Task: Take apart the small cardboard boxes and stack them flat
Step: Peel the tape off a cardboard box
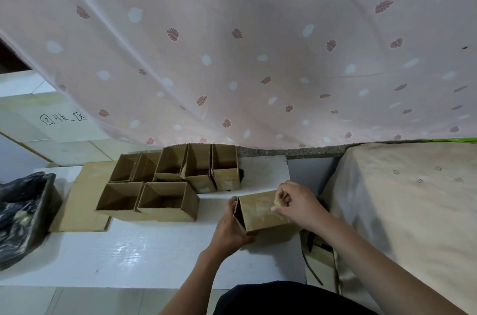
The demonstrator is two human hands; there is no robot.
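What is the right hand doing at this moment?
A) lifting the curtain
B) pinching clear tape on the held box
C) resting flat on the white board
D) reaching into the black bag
B: the right hand pinches clear tape on the box that the left hand holds.

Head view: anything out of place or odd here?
Nothing serious. The left hand steadies the held box while the right hand pinches clear tape. One boxes group member sits slightly askew.
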